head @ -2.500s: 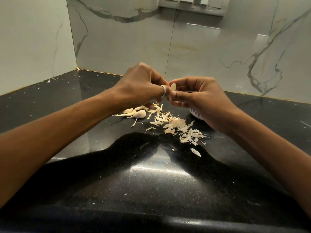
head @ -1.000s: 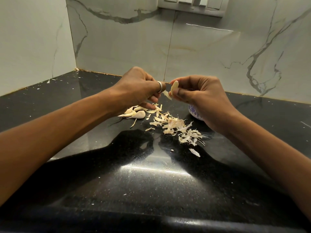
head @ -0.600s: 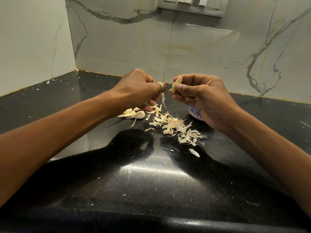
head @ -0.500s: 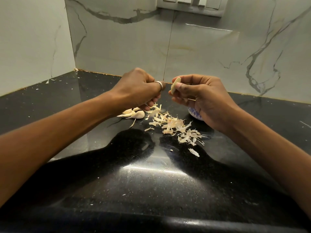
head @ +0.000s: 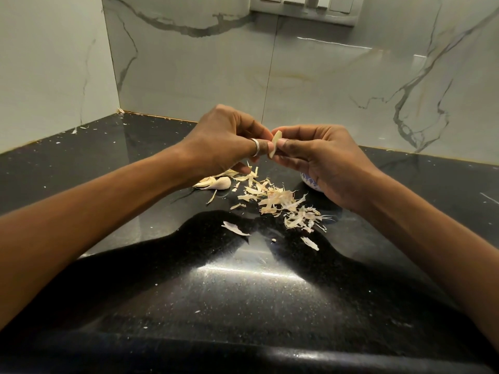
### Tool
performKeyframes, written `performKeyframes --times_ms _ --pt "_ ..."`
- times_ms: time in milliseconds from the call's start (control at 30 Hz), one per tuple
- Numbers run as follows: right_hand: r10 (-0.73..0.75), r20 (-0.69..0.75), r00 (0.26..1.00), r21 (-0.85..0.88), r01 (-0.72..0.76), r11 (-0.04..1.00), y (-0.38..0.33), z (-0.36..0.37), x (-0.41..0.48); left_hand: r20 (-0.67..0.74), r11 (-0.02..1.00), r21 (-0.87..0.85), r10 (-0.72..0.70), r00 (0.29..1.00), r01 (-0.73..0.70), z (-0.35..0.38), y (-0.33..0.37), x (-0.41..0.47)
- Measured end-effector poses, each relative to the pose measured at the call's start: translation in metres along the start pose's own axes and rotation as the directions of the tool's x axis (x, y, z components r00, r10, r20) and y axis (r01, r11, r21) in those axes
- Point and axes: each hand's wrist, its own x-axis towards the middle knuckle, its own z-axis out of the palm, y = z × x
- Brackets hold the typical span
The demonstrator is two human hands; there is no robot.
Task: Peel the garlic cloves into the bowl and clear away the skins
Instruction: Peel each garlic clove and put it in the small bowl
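Note:
A pale garlic clove [head: 276,143] is held above the black counter between both hands. My right hand [head: 321,160] pinches it with thumb and fingers. My left hand [head: 229,140], wearing a silver ring, has its fingertips curled onto the clove's left side. Below them lies a scatter of papery garlic skins [head: 280,203]. Unpeeled cloves [head: 216,183] lie under my left hand. A small white bowl with a blue pattern [head: 310,182] is mostly hidden behind my right hand.
The black speckled counter [head: 243,292] ends at marble wall tiles at the back and left. A loose skin piece [head: 235,228] and another [head: 310,243] lie nearer me. A switch panel [head: 305,6] sits high on the back wall.
My left hand pulled a strip of skin off and moved away, then came back to the clove. A new skin piece now lies on the counter in front of the pile.

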Motion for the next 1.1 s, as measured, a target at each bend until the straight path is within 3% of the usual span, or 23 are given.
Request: performKeyframes --times_ms 233,1100 --pt "-0.027 0.019 0.999 -0.051 0.028 0.998 0.0 0.0025 -0.0012 0.047 0.994 -0.085 -0.065 0.997 0.069 -0.0005 0.0006 0.0001" --pt "-0.091 0.037 0.995 -0.129 0.095 0.987 -0.0022 0.0044 -0.0062 0.068 0.989 -0.101 -0.105 0.992 0.111 0.001 0.0027 0.0003"
